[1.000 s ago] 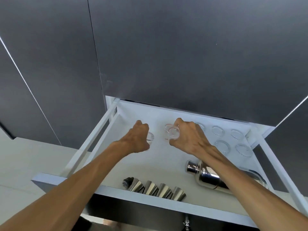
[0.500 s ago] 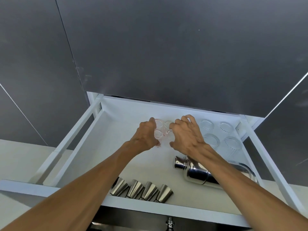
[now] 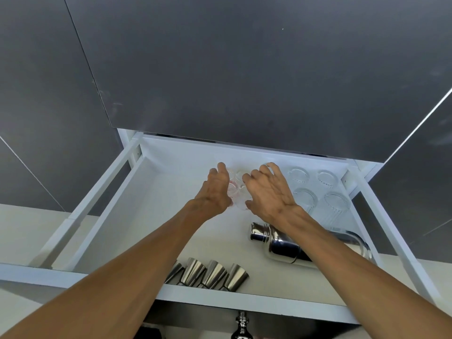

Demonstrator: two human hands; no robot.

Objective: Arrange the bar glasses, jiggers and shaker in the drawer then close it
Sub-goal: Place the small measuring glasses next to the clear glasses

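Note:
The white drawer (image 3: 156,216) is pulled out. Several small clear glasses (image 3: 238,189) stand clustered at its middle back. My left hand (image 3: 215,192) cups their left side and my right hand (image 3: 269,192) their right side, fingers spread and lifted, gripping none that I can see. Several larger ribbed glasses (image 3: 304,199) stand in two rows at the back right. A steel shaker (image 3: 281,245) lies on its side at the right, partly under my right forearm. Several steel jiggers (image 3: 212,274) lie in a row behind the drawer's front panel (image 3: 269,302).
Dark grey cabinet fronts (image 3: 244,69) rise above and behind the drawer. White side rails (image 3: 97,199) run along both sides of it. The drawer's left half shows bare floor. A shiny metal fitting (image 3: 242,324) sits below the front panel. Pale floor (image 3: 19,236) lies left.
Each hand carried a small glass toward the back and together, set it into the cluster, and the fingers have since spread. The view has shifted.

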